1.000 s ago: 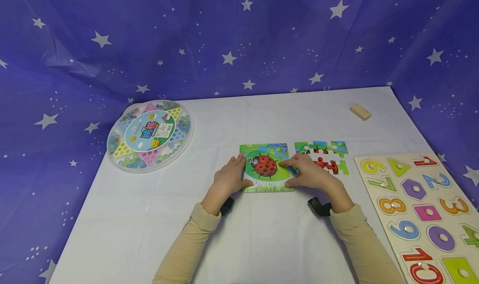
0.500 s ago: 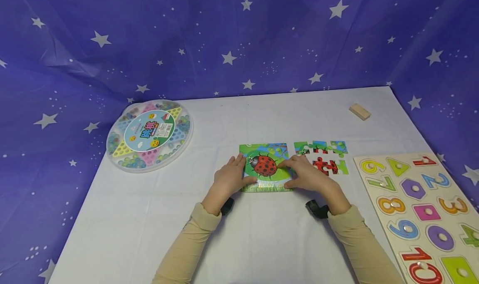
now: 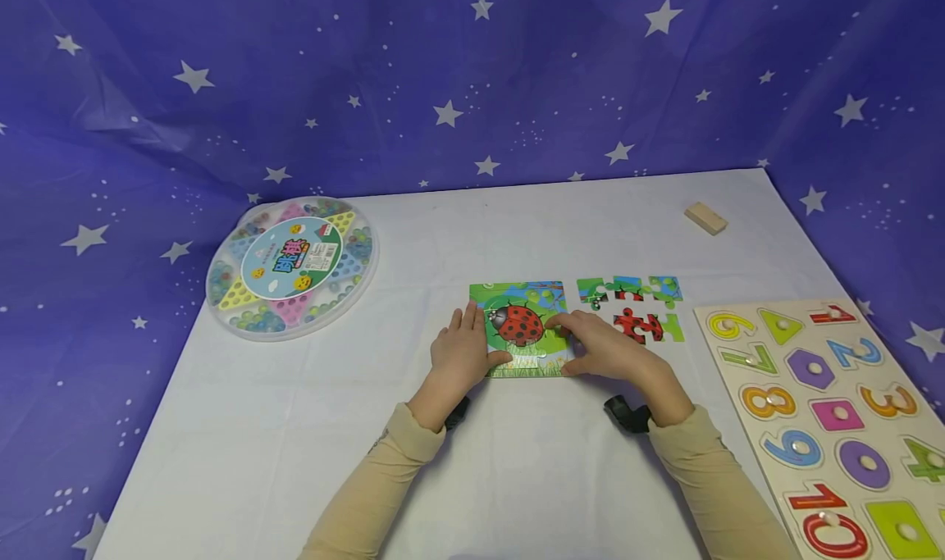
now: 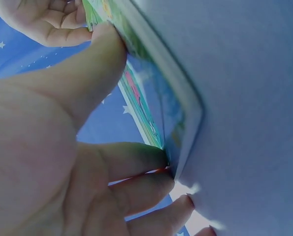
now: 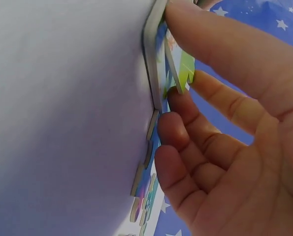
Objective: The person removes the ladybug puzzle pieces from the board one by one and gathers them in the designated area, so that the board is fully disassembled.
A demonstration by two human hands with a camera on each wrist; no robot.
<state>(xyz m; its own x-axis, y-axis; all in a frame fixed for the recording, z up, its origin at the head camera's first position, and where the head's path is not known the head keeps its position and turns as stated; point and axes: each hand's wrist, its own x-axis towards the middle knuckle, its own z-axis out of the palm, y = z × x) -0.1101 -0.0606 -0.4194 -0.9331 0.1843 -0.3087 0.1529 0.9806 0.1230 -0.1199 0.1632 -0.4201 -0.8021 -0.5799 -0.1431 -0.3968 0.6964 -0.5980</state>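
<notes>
A ladybug jigsaw board (image 3: 480,291) lies on the table between the hands in the head view. My left hand (image 3: 459,348) rests on its left side, with straight fingers along the edge and the thumb reaching over the front. The left wrist view shows this left hand's fingertips (image 4: 161,156) right at the board's corner. On the opposite side my right hand (image 3: 609,345) has its thumb at the board's edge. Its bent fingertips pinch a green puzzle piece (image 5: 186,69), which tilts up from the board in the right wrist view. Cut lines show in the picture below the ladybug.
Several loose puzzle pieces (image 3: 667,288) lie right of the board. A wooden number-and-shape board (image 3: 753,396) covers the right side. At the back left sits a round marble game case (image 3: 295,257), and a small wooden block (image 3: 706,217) lies at the back right.
My left hand has shifted slightly right and its thumb reaches further over the board. Cut lines now show more clearly below the ladybug. The right hand stays at the board's right side.
</notes>
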